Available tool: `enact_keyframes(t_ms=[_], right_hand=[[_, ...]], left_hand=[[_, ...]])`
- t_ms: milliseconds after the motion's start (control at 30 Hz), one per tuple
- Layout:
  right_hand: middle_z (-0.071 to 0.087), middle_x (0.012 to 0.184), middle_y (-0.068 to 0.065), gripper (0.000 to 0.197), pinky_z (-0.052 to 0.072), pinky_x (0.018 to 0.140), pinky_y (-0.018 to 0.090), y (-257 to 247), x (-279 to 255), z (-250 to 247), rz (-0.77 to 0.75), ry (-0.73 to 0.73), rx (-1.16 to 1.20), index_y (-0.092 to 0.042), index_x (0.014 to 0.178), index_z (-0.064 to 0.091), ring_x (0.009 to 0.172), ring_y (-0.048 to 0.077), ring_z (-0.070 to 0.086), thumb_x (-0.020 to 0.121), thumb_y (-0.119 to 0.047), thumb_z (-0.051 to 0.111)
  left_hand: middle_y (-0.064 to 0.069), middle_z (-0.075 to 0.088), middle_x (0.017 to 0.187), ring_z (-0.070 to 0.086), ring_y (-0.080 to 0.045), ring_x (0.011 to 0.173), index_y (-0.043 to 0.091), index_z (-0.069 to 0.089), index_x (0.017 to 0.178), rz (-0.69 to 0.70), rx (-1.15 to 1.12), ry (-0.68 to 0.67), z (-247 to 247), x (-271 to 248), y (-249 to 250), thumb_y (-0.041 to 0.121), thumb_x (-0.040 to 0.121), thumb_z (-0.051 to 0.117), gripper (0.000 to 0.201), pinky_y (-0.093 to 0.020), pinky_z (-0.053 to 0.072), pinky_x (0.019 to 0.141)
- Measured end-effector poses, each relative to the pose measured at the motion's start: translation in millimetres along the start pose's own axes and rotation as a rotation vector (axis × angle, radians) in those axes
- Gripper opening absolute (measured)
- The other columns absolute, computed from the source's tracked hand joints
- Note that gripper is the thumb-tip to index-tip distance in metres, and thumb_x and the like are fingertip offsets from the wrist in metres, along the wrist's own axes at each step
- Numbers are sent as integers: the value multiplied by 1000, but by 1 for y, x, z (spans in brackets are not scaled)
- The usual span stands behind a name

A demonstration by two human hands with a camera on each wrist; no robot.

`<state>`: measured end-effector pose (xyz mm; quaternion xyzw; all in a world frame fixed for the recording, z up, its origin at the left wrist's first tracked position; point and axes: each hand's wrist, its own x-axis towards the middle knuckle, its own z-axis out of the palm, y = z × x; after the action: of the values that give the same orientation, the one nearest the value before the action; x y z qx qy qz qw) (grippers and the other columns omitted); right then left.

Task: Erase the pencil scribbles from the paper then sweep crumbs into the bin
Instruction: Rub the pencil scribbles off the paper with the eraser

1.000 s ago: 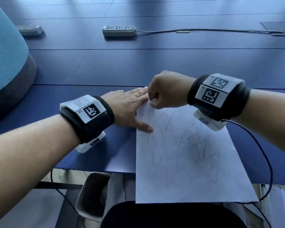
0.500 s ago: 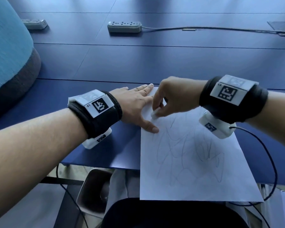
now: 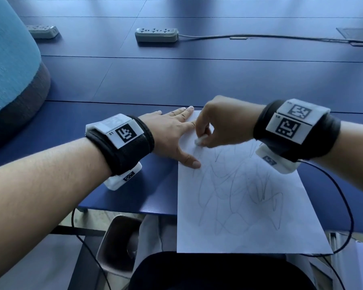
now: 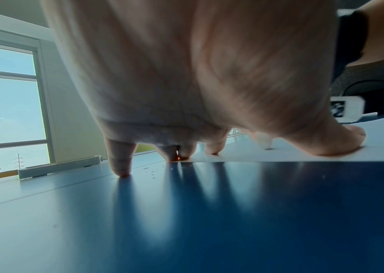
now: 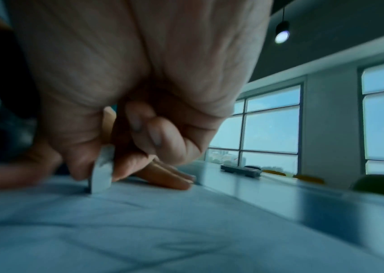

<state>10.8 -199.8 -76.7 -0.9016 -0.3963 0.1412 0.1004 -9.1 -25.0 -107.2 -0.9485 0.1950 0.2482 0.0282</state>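
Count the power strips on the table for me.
2. One power strip lies at the far centre with its cable running right; another sits far left beside the blue seat. More may lie outside the frame.

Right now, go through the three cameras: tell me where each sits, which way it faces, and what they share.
Head: worn high, looking forward and down at the paper on the blue table; both forearms show.
Left wrist: low under the left hand, facing along flat fingers pressing the paper's edge.
Right wrist: low under the right hand, facing its fingers pinching the eraser.
Shared: all three show the eraser on the paper.
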Motion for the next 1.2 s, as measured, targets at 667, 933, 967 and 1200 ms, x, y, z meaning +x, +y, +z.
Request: enact_keyframes(t_ms=[667,933,967,1200], right_hand=[[72,78,-8,16,49,67,22,11,0,-3,30,-70,59,-22,76,74,68,11,61,79,-37,77],[70,75,-9,13,51,66,24,10,1,-2,18,-100,49,-27,71,71,63,8,60,78,-37,77],[71,76,-10,14,51,66,23,15,3,-6,43,-79,45,-28,71,71,64,8,60,78,-38,78],[71,75,-11,16,54,74,27,17,0,-6,48,-164,70,-27,69,72,74,11,66,77,-39,79]], left_hand=[[8,-21,164,-16,-6,149,42,-10,155,3,-8,-15,-1,0,0,102,42,33,134,-49,6,122],[9,-21,163,-15,-6,150,42,-9,155,-5,0,-25,-2,0,1,102,43,35,134,-50,9,122],[8,-21,164,-16,-6,150,41,-12,155,-11,5,-28,-2,0,2,100,46,37,133,-50,8,122],[7,-21,164,-16,-7,150,40,-15,154,-22,17,-41,-4,-1,4,98,51,42,131,-49,10,122]])
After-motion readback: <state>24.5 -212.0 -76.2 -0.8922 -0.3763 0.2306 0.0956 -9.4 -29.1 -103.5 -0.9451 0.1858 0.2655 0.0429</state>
